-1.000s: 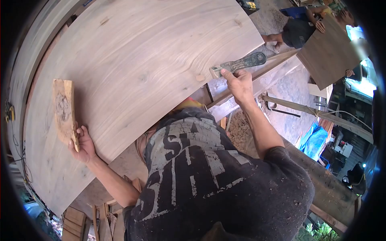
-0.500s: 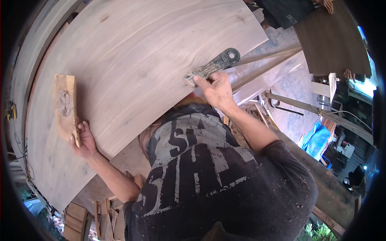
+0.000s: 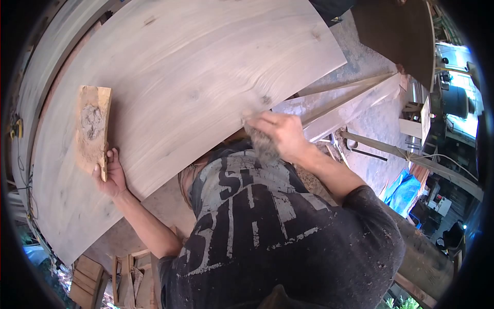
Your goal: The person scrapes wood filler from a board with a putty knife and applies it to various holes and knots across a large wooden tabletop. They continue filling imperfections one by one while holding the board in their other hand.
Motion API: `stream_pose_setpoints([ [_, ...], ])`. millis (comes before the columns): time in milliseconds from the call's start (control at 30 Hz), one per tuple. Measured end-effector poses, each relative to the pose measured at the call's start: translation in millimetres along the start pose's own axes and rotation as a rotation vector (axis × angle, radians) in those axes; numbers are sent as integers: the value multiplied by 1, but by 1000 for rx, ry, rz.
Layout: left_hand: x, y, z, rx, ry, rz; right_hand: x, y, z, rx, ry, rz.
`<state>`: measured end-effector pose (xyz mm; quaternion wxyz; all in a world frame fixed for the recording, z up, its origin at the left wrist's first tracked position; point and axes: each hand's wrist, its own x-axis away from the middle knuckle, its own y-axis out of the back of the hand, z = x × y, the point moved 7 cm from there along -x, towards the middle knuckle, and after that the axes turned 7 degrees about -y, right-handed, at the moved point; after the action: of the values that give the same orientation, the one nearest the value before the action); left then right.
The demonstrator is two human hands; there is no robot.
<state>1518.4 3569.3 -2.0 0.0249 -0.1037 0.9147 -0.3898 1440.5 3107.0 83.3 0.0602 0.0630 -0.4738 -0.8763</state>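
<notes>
Scraper work seems in hand: the right hand (image 3: 288,135) is closed on the blurred scraper (image 3: 264,144) at twelve o'clock, beside the panel (image 3: 170,77), the left hand (image 3: 112,177) clamps the wood piece (image 3: 91,121) at ten o'clock, and careful stroking needs a flat blade.

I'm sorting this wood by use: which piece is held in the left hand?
The small board, gripped near one end; the pale panel is far larger, the dark panel farther off.
</notes>
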Motion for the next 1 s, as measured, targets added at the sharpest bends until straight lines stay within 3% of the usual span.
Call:
stream_pose_setpoints([
  [100,0,-7,0,-17,9,16,-2,19,3,-77,21,-81],
  [167,2,-10,0,-49,24,35,20,3,-43,-106,-911,175],
  [200,2,-10,-2,-51,25,35,22,-5,-64,-330,-698,-160],
  [233,1,-8,-2,-103,29,43,16,-3,-58,-332,-691,-161],
  [300,0,-10,-6,-163,33,46,20,-6,-57,-535,-967,-124],
  [367,0,-14,-3,-157,28,44,16,-12,-52,-558,-953,-149],
  [433,3,-14,-1,-154,24,37,13,-17,-46,-608,-898,-251],
  [567,1,-15,1,-116,13,47,4,-44,-43,-613,-776,-249],
  [633,0,-19,0,-111,20,57,-8,-55,-24,-556,-739,-79],
  [667,1,-20,1,-110,41,62,-21,-45,-6,-579,-571,-159],
  [700,-2,-20,1,-115,24,52,-32,-44,1,-585,-555,-147],
  [800,-16,-35,23,-107,97,90,-70,-30,31,-377,-9,-291],
  [833,-21,-48,33,-116,131,111,-76,-33,28,-379,-3,-288],
  [933,-37,-80,61,-124,177,140,-90,-46,44,-47,275,-231],
  [1000,-50,-94,78,-130,198,147,-90,-51,57,-23,237,-146],
])
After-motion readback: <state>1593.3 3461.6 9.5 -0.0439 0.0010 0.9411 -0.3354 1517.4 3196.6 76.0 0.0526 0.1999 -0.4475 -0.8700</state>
